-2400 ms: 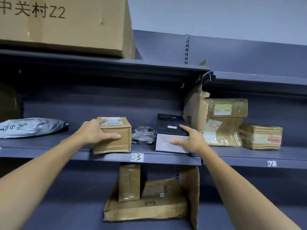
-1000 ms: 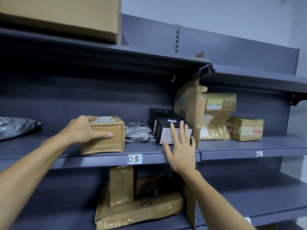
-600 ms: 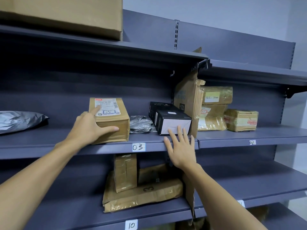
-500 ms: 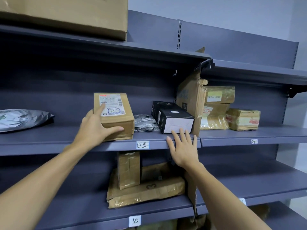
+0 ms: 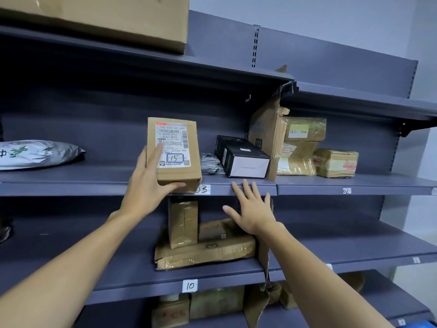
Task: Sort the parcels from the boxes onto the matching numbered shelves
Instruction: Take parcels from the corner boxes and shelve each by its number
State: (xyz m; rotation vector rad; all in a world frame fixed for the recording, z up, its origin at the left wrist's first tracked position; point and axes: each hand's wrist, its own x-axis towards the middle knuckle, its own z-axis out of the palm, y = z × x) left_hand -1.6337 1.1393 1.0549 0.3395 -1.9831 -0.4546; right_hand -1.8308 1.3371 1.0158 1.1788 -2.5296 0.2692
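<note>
**Parcel 15 in hand at shelf 03, not yet homed**

Our left hand grips a brown cardboard parcel, thumb under its lower end and forefinger laid up its face. It tips the parcel so that the shipping label faces us; a boxed "15" is handwritten on it. The parcel's lower end hangs at the shelf lip and half covers tag 03. We cannot tell whether it touches the lip. Our right hand holds nothing; its fingers are straight and spread, the tips just below that same lip.

Just right of the held parcel a crumpled silver bag lies on the shelf, and directly above our right hand sits a black box. Far to the left of our left hand lies a grey mailer bag. Below both hands, on the shelf with tag 10, lies a flat taped parcel marked "3", with an upright one at its left end. Well right of our right hand, several brown parcels stand above tag 02.

We judge the sorting to be partway done. Many parcels sit on shelves, but this one reads 15 and the nearest tag reads 03, so it does not belong here. No tag 15 is in view, so that shelf has to be found. The "3" parcel above tag 10 looks mismatched too and may need moving. The source boxes are out of sight, so we cannot say how many parcels remain.
</note>
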